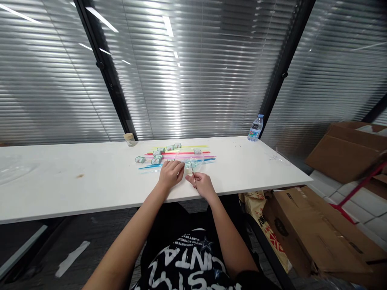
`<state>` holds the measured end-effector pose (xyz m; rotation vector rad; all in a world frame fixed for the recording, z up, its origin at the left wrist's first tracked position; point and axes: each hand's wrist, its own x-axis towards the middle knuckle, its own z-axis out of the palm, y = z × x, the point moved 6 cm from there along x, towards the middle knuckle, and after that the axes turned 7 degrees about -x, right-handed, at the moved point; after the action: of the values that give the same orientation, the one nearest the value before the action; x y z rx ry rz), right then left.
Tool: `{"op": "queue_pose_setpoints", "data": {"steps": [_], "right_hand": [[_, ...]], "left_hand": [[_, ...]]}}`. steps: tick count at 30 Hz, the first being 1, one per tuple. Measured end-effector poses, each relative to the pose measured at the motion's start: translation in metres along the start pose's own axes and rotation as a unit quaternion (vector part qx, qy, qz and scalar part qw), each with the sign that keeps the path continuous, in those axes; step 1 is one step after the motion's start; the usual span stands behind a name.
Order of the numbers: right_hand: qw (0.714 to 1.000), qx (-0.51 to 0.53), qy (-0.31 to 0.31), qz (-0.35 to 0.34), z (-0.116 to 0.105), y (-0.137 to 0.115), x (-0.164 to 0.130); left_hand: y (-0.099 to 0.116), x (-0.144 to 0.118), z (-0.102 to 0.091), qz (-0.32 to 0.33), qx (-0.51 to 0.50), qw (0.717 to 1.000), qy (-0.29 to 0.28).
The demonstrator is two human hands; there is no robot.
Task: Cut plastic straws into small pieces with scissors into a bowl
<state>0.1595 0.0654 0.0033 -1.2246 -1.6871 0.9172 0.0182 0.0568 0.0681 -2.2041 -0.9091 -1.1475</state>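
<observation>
My right hand (202,184) is closed around slim, reddish-handled scissors (194,179), whose thin tip points away from me. Close by on the left, my left hand (171,173) has its fingers curled together; whatever they pinch is too small to make out. Just beyond both hands sits a clear plastic bowl (202,160) with pale greenish bits inside. Several small green-and-white wrapped rolls (140,160) lie around it. Long thin coloured sticks run crosswise on the table, among them a red stick (148,154), a blue stick (145,167) and a yellow stick (201,146).
The white table (99,181) stands against blinds. At its back are a lidded jar (130,139) and a water bottle (255,129). Clear plastic (15,167) lies far left, with more clear scraps (278,158) at right. Cardboard boxes (326,225) crowd the floor on the right.
</observation>
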Motion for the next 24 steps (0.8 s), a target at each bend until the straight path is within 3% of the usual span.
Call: {"op": "queue_pose_setpoints", "data": {"steps": [12, 24], "right_hand": [[1.0, -0.006, -0.008, -0.003, -0.0001, -0.0008, -0.0001], [1.0, 0.015, 0.008, 0.0, -0.0011, -0.001, 0.0013]], "left_hand": [[0.0014, -0.0015, 0.003, 0.024, -0.001, 1.0, -0.011], [-0.0007, -0.0019, 0.0034, 0.003, 0.004, 1.0, -0.016]]}}
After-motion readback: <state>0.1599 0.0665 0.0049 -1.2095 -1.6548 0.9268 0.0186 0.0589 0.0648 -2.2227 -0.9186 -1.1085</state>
